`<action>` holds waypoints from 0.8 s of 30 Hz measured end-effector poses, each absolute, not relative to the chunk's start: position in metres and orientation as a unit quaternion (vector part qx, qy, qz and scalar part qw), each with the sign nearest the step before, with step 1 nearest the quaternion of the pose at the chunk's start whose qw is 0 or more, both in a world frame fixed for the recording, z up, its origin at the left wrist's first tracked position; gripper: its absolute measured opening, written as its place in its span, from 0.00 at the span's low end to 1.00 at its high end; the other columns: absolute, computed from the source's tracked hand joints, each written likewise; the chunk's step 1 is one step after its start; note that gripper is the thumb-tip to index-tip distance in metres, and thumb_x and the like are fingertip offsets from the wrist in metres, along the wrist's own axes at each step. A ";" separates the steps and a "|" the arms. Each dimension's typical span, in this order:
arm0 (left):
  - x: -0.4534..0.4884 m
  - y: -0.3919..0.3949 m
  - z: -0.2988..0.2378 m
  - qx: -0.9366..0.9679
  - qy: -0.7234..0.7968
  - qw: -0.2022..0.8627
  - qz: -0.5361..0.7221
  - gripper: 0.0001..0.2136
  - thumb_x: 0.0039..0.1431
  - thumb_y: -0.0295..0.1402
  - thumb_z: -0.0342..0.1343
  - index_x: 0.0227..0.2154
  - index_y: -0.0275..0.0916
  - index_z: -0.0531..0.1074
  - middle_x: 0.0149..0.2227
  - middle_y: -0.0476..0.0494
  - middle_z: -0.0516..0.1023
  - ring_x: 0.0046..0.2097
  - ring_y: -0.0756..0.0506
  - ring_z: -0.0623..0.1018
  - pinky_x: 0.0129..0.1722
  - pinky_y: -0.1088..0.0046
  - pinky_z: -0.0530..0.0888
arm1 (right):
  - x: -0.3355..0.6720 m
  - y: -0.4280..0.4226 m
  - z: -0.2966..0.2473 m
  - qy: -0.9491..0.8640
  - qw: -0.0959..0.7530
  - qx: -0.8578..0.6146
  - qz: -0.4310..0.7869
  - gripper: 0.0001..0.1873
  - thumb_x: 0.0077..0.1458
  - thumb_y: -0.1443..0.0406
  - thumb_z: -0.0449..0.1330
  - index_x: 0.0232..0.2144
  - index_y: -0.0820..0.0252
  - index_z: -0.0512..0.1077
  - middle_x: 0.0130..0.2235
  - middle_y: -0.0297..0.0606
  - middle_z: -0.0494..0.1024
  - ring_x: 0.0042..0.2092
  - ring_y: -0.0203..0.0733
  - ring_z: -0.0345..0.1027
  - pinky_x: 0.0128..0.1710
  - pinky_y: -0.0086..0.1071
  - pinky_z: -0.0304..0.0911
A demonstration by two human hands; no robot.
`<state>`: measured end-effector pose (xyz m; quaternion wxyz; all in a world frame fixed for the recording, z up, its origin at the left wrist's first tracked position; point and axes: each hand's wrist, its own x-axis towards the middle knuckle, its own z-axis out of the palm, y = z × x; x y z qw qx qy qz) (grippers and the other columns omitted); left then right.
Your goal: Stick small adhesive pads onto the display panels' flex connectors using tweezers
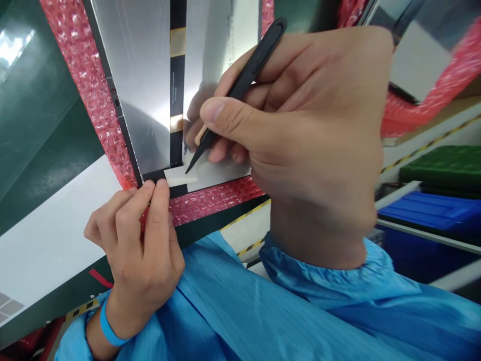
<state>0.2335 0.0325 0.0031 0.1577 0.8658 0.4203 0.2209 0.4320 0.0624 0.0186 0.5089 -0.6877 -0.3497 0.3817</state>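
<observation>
My right hand [300, 115] is closed around black tweezers [246, 82]. Their pointed tip touches, or hovers just over, a small whitish strip [181, 176] at the lower edge of a flat silver panel [150, 100] with black bands. My left hand [139, 235] has its index and middle fingertips resting on the panel's black lower left corner, beside the strip's left end. Those fingers are stretched forward and the thumb is mostly hidden. Part of the panel's right side lies behind my right hand.
Pink bubble wrap [80, 65] surrounds the panel on a dark green table [48, 120]. At the left lies a white sheet [60, 220]. Another panel [419, 60] sits on pink wrap at the upper right. Blue bins [432, 210] and a green one [443, 168] stand below right.
</observation>
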 end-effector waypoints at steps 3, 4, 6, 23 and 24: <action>0.233 0.033 0.003 0.867 0.416 0.163 0.220 0.21 0.64 0.17 0.62 0.60 0.25 0.78 0.54 0.27 0.81 0.56 0.32 0.80 0.57 0.51 0.70 | 0.433 0.062 0.018 -0.347 0.502 -0.687 0.395 0.14 0.59 0.69 0.71 0.25 0.48 0.76 0.27 0.34 0.81 0.26 0.46 0.77 0.23 0.40 0.75; 0.233 0.033 0.003 0.868 0.414 0.164 0.219 0.21 0.63 0.16 0.62 0.60 0.25 0.78 0.54 0.27 0.81 0.56 0.31 0.80 0.57 0.51 0.70 | 0.433 0.062 0.018 -0.346 0.499 -0.688 0.397 0.13 0.59 0.67 0.72 0.26 0.47 0.76 0.28 0.35 0.81 0.26 0.46 0.76 0.22 0.41 0.76; 0.232 0.034 0.004 0.870 0.412 0.165 0.215 0.22 0.62 0.16 0.63 0.60 0.24 0.78 0.53 0.26 0.81 0.56 0.31 0.80 0.56 0.51 0.70 | 0.432 0.062 0.019 -0.343 0.494 -0.695 0.395 0.12 0.60 0.65 0.71 0.26 0.45 0.78 0.29 0.35 0.82 0.26 0.46 0.75 0.21 0.42 0.75; 0.234 0.032 0.005 0.873 0.418 0.154 0.196 0.24 0.65 0.18 0.61 0.63 0.29 0.77 0.54 0.28 0.78 0.58 0.31 0.77 0.58 0.49 0.69 | 0.432 0.061 0.008 -0.361 0.512 -0.692 0.359 0.14 0.59 0.66 0.73 0.25 0.45 0.76 0.27 0.30 0.81 0.23 0.43 0.73 0.40 0.48 0.86; 0.233 0.032 0.005 0.873 0.420 0.153 0.196 0.23 0.65 0.18 0.61 0.63 0.29 0.77 0.54 0.28 0.78 0.58 0.31 0.77 0.58 0.49 0.69 | 0.431 0.061 0.009 -0.358 0.511 -0.693 0.362 0.14 0.59 0.67 0.73 0.25 0.45 0.76 0.27 0.30 0.80 0.24 0.43 0.73 0.42 0.48 0.86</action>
